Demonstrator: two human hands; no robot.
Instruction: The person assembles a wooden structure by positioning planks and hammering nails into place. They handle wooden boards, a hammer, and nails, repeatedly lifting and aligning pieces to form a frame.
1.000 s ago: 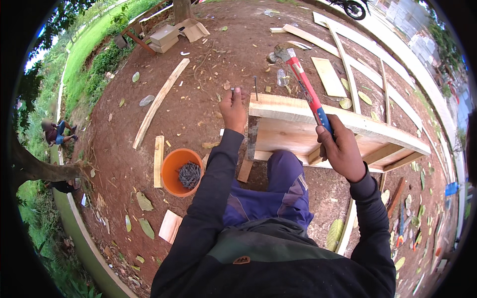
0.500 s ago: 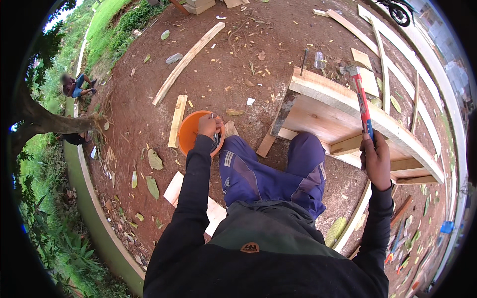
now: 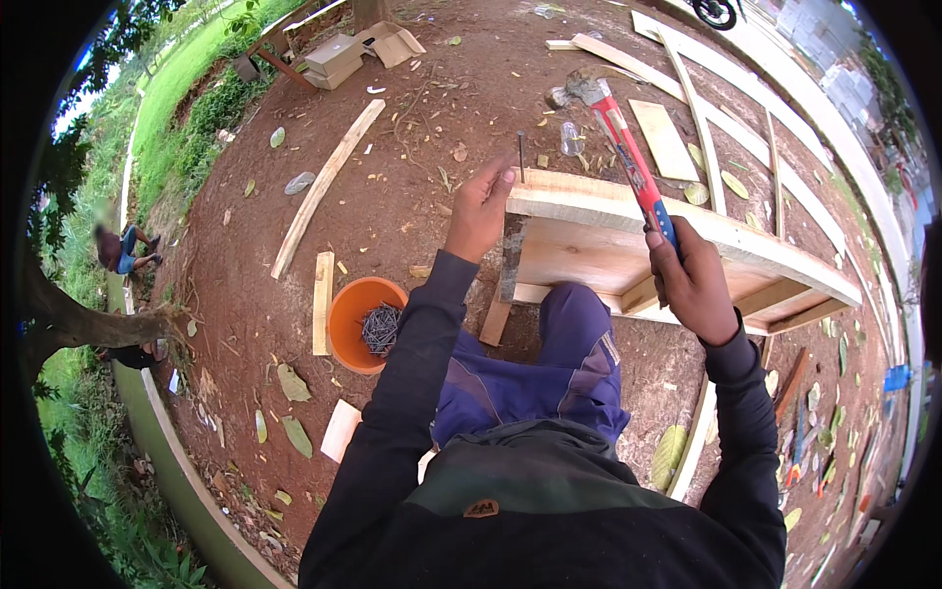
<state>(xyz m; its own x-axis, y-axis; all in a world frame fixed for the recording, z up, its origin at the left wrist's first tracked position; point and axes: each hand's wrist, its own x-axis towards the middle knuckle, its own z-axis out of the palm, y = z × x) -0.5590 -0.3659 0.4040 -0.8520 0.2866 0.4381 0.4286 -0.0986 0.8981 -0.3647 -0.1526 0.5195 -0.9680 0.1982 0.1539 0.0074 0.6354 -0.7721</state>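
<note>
A hammer [image 3: 628, 147] with a red and blue handle is gripped in my right hand [image 3: 695, 280], its head raised over the far side of a wooden frame [image 3: 677, 221]. This frame of pale boards stands by my knees. At its left corner a nail [image 3: 522, 157] sticks upright from the top board edge. My left hand [image 3: 479, 214] is beside that corner, thumb and fingers brought together; whatever lies between them is too small to make out. An orange bucket [image 3: 345, 329] to the left of my knees contains many loose nails [image 3: 381, 329].
Loose planks [image 3: 329, 187] lie on the dirt left and far right. Cardboard boxes [image 3: 334, 61] sit at the far left near a tree. A clear plastic cup [image 3: 571, 139] lies beyond the frame. A person [image 3: 123, 250] sits at the left edge.
My left hand has left the bucket and moved up and right to the frame's corner. My right hand has shifted left, bringing the hammer head nearer the upright nail. The view has shifted.
</note>
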